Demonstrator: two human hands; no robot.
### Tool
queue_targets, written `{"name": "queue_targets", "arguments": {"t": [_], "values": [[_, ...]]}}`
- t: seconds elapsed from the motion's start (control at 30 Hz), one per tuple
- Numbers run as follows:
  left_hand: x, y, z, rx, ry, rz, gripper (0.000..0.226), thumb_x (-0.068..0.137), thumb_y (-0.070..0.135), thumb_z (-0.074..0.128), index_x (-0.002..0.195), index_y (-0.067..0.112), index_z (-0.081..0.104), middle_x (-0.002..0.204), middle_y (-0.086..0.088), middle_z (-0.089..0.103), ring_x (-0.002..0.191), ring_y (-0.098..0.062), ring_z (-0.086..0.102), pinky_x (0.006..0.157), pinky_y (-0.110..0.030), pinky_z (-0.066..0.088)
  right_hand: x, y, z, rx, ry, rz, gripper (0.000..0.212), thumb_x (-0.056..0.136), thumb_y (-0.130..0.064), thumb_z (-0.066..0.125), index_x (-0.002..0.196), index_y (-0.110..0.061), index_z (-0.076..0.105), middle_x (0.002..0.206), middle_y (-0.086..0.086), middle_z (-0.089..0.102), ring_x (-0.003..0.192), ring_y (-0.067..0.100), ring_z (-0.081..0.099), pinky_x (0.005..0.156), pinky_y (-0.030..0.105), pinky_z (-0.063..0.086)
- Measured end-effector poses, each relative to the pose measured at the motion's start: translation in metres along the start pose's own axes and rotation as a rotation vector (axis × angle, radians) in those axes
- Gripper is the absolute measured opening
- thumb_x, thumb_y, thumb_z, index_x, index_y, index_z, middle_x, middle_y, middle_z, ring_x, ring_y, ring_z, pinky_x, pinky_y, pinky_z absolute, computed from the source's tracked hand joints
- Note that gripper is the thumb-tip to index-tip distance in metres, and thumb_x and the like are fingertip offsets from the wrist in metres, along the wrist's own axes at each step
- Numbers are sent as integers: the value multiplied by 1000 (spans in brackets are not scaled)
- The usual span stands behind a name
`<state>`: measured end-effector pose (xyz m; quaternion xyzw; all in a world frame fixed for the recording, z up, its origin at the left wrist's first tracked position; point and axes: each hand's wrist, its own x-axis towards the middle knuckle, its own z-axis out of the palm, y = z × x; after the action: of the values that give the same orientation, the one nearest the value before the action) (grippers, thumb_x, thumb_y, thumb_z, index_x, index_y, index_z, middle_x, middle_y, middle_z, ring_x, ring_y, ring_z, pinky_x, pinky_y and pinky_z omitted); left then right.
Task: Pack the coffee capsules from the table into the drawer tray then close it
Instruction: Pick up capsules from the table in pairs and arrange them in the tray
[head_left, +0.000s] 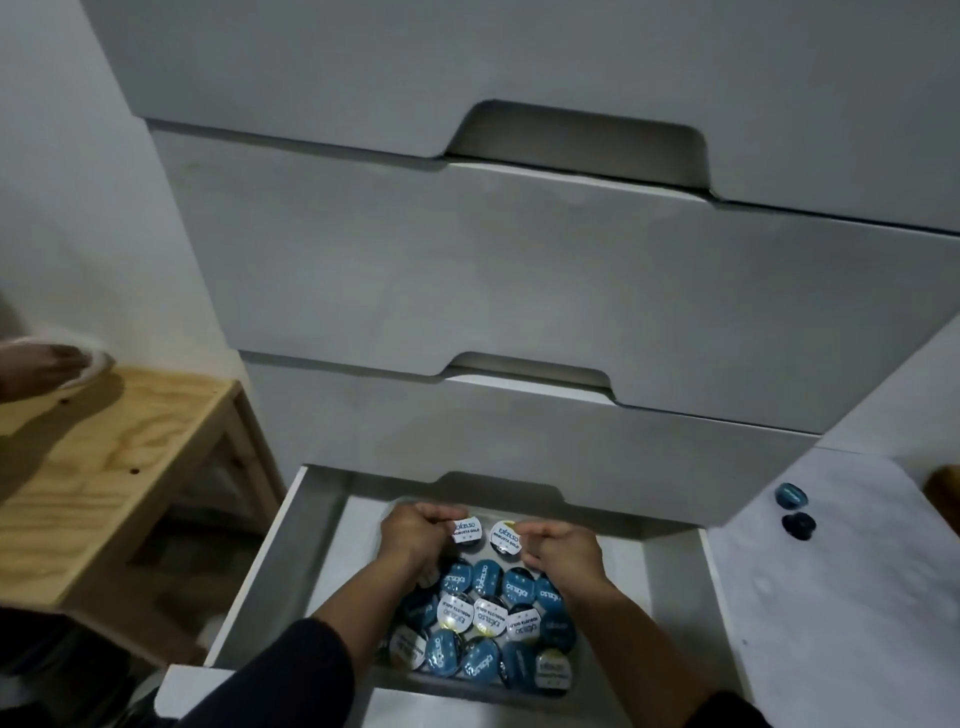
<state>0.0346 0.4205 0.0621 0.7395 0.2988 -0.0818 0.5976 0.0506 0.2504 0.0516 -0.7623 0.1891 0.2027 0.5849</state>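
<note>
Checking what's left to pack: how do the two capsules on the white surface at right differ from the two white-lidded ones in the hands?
The right-side capsules are dark, one blue-topped, one near black; the held capsules have white printed lids. The right-side capsules lie loose outside the drawer; the held capsules are over it, one pinched by the left hand, one by the right hand. Both pairs are round and similar in size.

Looks like a home room: white drawer unit (519, 270) w/ cut-out handles, plain wood side table (119, 457), white wall (67, 156).
</note>
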Motion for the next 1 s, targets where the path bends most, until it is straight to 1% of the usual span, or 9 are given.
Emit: {"name": "queue_targets", "arguments": {"t": [0.13, 0.27, 0.33, 0.47, 0.63, 0.73, 0.83, 0.93, 1.0], "values": [[10, 1, -3, 68, -19, 2, 13, 84, 8, 64, 90, 15, 73, 103, -5, 72, 75, -11, 64, 61, -17, 51, 10, 0, 3, -39, 31, -20, 23, 79, -8, 64, 69, -26, 74, 70, 1, 74, 73, 18, 69, 82, 42, 57], [12, 2, -1, 170, -26, 34, 14, 86, 7, 62, 91, 13, 74, 106, -4, 71, 94, -16, 64, 89, -24, 51, 17, 3, 7, -78, 21, -28, 24, 77, -7, 64, 66, -25, 75, 68, 3, 74, 67, 18, 68, 80, 43, 58], [15, 2, 0, 198, -22, 41, 15, 85, 4, 62, 84, 13, 74, 104, -5, 72, 96, -16, 65, 95, -28, 50, 19, 4, 8, -85, 16, -33, 24, 77, -5, 65, 65, -23, 75, 69, 4, 74, 66, 18, 68, 80, 42, 58], [16, 2, 0, 330, 7, 102, 15, 84, 3, 62, 89, 10, 74, 103, -4, 73, 91, -11, 63, 87, -14, 42, 21, 5, 9, -128, 26, -46, 22, 75, -6, 67, 63, -24, 73, 69, 3, 74, 67, 17, 69, 79, 38, 59], [17, 3, 1, 467, 5, 134, 16, 85, 4, 61, 90, 13, 73, 101, -1, 72, 85, -7, 61, 83, -12, 41, 22, 3, 11, -209, 23, -75, 22, 75, -8, 69, 61, -24, 71, 68, 3, 73, 66, 17, 67, 78, 38, 58], [17, 4, 2, 535, 13, 144, 16, 85, 3, 60, 91, 13, 72, 101, -2, 72, 86, -9, 63, 81, -11, 41, 23, 4, 11, -332, 35, -150, 25, 74, -11, 70, 57, -29, 68, 72, -4, 73, 75, 15, 67, 80, 35, 57], [16, 7, 1, 620, -16, 149, 15, 87, 10, 61, 95, 14, 72, 103, -1, 72, 92, -11, 65, 89, -16, 47, 21, 5, 12, -513, 36, -271, 30, 76, -12, 65, 53, -31, 60, 73, -7, 71, 77, 13, 67, 77, 33, 56], [8, 12, 1, 746, -53, 187, 21, 92, 21, 53, 101, 14, 71, 104, -6, 71, 96, -17, 66, 92, -27, 51, 11, 1, 15, -589, 26, -372, 21, 78, -15, 64, 63, -26, 54, 66, -7, 61, 68, 12, 61, 69, 30, 55], [1, 12, 2, 807, -41, 281, 26, 93, 23, 47, 101, 12, 69, 104, -10, 68, 96, -21, 64, 89, -28, 52, 1, -5, 18, -684, 15, -428, 6, 83, -20, 63, 84, -21, 58, 76, -6, 59, 79, 15, 60, 69, 22, 46]]}}
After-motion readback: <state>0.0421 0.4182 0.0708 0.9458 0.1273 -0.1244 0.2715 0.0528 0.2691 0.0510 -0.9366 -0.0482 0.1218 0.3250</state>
